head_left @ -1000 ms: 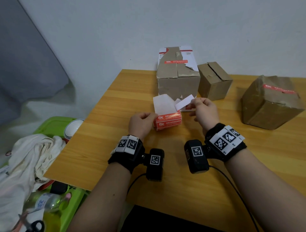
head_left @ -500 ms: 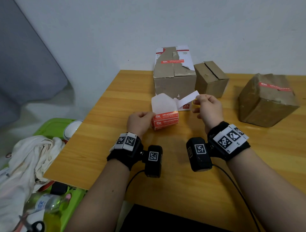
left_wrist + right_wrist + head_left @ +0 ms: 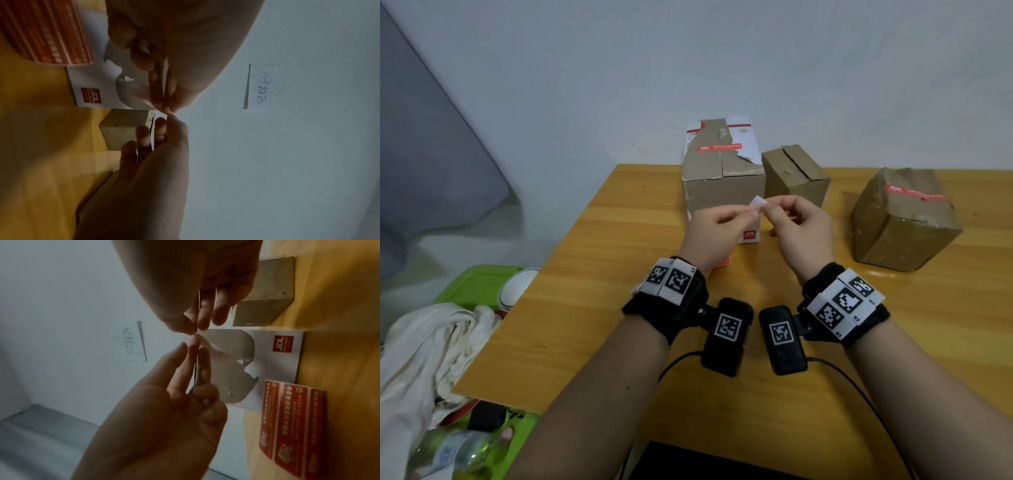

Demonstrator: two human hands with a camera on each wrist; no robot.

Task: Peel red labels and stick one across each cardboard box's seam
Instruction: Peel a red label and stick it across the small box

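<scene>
Both hands are raised in front of the large torn box [image 3: 722, 192] and meet at a small label [image 3: 758, 202], whose pale back shows. My left hand [image 3: 751, 212] pinches its left end and my right hand [image 3: 768, 209] pinches its right end. In the wrist views the label is edge-on between the fingertips of the left hand [image 3: 162, 104] and the right hand [image 3: 196, 331]. The sheet of red labels [image 3: 292, 426] lies flat on the table, mostly hidden under my left wrist in the head view. The large box carries a red label [image 3: 719, 148] on top.
A small cardboard box [image 3: 794, 174] with a bare open seam stands right of the large box. A wrapped brown box [image 3: 904, 219] with a red label [image 3: 914, 193] sits at the far right. Off the wooden table's [image 3: 619, 308] left edge lie a green tray and white cloth [image 3: 431, 342].
My left hand has let go of the label sheet and risen to meet the right hand. Both now pinch the label, which the right hand alone held before. The sheet stays on the table.
</scene>
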